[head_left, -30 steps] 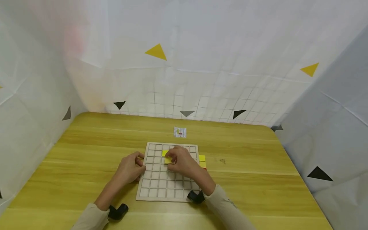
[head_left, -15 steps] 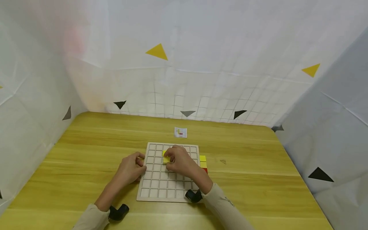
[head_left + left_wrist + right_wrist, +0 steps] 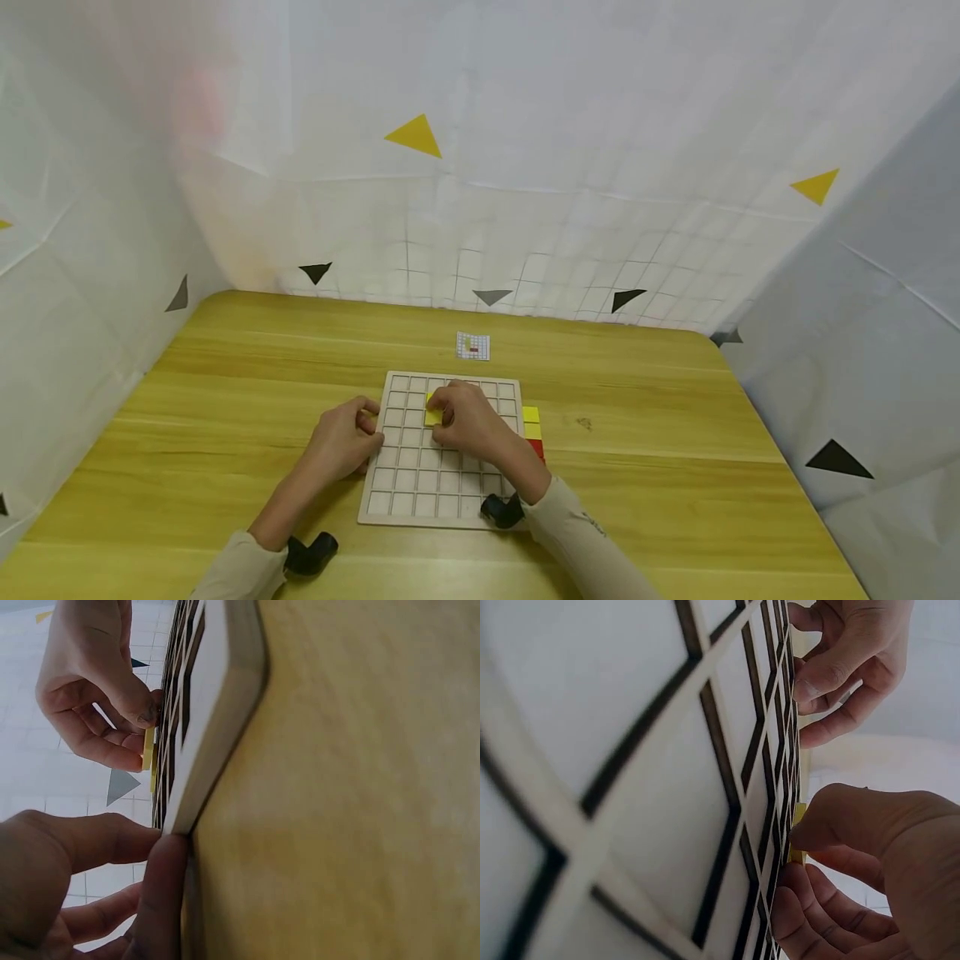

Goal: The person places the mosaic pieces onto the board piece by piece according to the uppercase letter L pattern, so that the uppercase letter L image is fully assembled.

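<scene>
A wooden grid board (image 3: 405, 481) lies on the table in front of me. My left hand (image 3: 342, 437) holds its left edge between thumb and forefinger, as the left wrist view shows close up at the board's side (image 3: 214, 742). Over the upper middle cells, my right hand (image 3: 472, 423) pinches a yellow square tile (image 3: 148, 754) by its edges, low against the grid. A second yellow tile (image 3: 431, 397) sits just beyond it, partly covered by the right fingers. In the right wrist view the held tile (image 3: 799, 817) shows as a thin yellow strip beside the fingertips.
Along the board's right edge lie two yellow tiles (image 3: 531, 414) and a red tile (image 3: 536, 447), partly behind the right forearm. A small printed grid card (image 3: 473, 346) lies beyond the board. White sheet walls (image 3: 570, 208) surround the wooden table (image 3: 645, 400).
The right hand has shifted slightly left, bringing its yellow tile up against the other one. More of the red tile shows beside the forearm. The left hand stays at the board's edge.
</scene>
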`<state>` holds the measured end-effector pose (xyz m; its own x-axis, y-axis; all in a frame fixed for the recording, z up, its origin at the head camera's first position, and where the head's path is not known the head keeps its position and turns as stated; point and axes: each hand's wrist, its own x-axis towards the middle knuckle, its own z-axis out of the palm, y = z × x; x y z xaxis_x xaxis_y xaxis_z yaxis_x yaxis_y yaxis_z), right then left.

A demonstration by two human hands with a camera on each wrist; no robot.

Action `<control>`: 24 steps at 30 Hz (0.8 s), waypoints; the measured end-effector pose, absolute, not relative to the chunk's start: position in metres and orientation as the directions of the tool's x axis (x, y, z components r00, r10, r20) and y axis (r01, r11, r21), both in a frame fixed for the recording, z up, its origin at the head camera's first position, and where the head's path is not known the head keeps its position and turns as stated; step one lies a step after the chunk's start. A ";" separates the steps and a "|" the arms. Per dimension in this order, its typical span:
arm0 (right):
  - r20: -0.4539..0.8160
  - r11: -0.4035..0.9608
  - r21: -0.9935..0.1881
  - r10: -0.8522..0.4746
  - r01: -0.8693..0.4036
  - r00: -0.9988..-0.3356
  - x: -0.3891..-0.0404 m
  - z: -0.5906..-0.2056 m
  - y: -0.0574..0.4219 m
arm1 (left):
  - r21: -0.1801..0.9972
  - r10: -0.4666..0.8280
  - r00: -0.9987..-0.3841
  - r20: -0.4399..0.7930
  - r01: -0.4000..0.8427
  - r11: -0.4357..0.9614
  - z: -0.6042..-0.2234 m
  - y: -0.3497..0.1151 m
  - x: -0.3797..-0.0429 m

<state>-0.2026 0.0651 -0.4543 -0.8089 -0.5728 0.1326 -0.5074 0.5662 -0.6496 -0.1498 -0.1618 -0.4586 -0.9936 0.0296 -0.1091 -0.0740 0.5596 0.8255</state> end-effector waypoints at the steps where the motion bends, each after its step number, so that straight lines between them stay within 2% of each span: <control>1: 0.132 0.567 -0.650 -0.571 -0.506 -0.810 -0.203 -0.455 0.065 | 0.825 0.029 -0.994 -0.110 -0.075 0.561 -0.458 -0.162 -0.150; 24: 0.128 0.591 -0.629 -0.561 -0.505 -0.818 -0.201 -0.459 0.064 | 0.820 0.023 -0.992 -0.127 -0.092 0.565 -0.457 -0.160 -0.150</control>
